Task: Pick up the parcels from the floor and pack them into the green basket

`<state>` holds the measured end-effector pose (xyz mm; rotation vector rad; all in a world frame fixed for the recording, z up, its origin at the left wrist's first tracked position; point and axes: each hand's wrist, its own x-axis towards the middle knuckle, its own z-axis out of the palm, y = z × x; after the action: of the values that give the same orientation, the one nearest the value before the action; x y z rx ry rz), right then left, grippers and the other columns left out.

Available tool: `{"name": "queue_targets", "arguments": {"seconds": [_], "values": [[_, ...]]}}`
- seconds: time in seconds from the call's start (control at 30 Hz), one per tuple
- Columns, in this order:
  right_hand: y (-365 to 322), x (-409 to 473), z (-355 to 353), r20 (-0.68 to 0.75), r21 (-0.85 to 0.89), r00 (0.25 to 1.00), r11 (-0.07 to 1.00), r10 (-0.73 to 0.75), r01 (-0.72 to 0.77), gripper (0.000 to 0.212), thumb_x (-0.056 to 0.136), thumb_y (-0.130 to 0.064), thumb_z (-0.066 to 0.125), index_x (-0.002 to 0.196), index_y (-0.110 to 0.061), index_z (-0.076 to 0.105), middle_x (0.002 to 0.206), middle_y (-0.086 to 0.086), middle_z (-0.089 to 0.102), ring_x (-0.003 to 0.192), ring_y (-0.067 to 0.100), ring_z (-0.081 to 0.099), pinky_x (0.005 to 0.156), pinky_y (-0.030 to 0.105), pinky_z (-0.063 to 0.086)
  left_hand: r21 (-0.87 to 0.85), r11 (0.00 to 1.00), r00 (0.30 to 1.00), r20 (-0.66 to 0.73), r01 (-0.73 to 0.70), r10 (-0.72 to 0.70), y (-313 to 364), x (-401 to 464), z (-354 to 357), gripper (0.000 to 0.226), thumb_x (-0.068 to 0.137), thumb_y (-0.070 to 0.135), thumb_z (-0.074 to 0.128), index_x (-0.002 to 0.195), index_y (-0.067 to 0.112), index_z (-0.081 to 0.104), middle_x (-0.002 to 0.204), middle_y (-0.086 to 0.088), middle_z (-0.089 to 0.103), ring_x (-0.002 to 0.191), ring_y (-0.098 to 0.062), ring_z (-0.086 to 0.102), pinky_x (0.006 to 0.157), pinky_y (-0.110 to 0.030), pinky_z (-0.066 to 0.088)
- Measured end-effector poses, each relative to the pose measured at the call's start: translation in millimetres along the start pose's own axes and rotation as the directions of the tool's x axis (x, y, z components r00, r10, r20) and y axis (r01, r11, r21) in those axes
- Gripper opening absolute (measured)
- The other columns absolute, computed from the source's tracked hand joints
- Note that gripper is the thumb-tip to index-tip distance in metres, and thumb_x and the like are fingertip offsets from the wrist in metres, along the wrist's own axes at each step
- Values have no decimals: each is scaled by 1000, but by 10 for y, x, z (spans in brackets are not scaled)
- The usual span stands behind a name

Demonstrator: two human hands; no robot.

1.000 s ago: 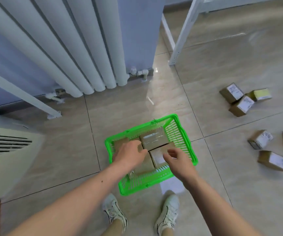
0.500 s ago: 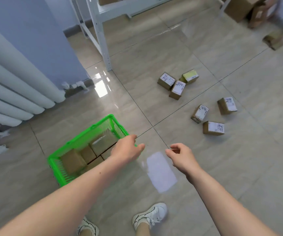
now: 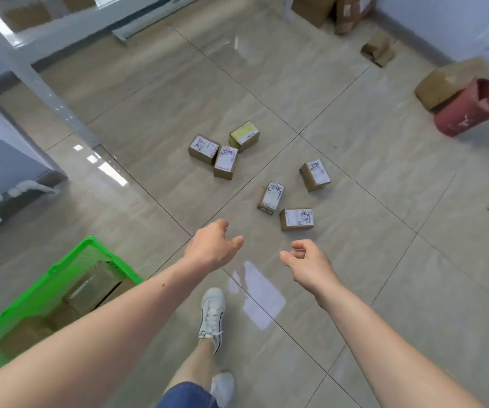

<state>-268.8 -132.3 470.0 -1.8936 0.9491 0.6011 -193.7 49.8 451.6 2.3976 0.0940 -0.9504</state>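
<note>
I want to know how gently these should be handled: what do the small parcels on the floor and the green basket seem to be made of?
The small parcels look like matte brown cardboard boxes with white printed paper labels stuck on; one carries a yellowish label. The green basket looks like glossy moulded plastic: bright uniform colour and slotted, lattice-like walls. Contents can't be judged.

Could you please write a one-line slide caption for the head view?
Both empty hands, left and right, reach toward six small parcels on the floor; green basket behind.
</note>
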Motion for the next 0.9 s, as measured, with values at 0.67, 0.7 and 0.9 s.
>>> {"name": "queue_targets", "arguments": {"seconds": [0.67, 0.7, 0.9], "values": [[619, 2718, -1233, -73, 74, 976, 977, 207, -202, 66, 91, -40, 62, 145, -15, 33, 137, 9, 54, 123, 27, 54, 104, 46, 48, 65, 996, 990, 128, -68, 59, 1652, 2361, 1349, 55, 88, 44, 58, 136, 19, 49, 159, 0, 18, 121, -24, 56, 104, -36, 42], [716, 2889, -1198, -67, 76, 975, 975, 213, -208, 66, 91, -40, 62, 145, -16, 32, 138, 9, 53, 124, 27, 54, 104, 46, 48, 67, 996, 989, 133, -66, 57, 1644, 2499, 1483, 57, 88, 44, 58, 137, 18, 48, 159, 0, 19, 121, -24, 56, 105, -36, 42], [1339, 3960, -801, -47, 121, 965, 961, 256, -249, 67, 90, -40, 63, 145, -18, 33, 133, 9, 55, 115, 27, 58, 100, 47, 52, 134, 986, 985, 156, -97, 76, 1429, 3397, 2309, 51, 91, 38, 57, 134, 13, 49, 144, -4, 38, 129, -21, 45, 102, -31, 38]]}}
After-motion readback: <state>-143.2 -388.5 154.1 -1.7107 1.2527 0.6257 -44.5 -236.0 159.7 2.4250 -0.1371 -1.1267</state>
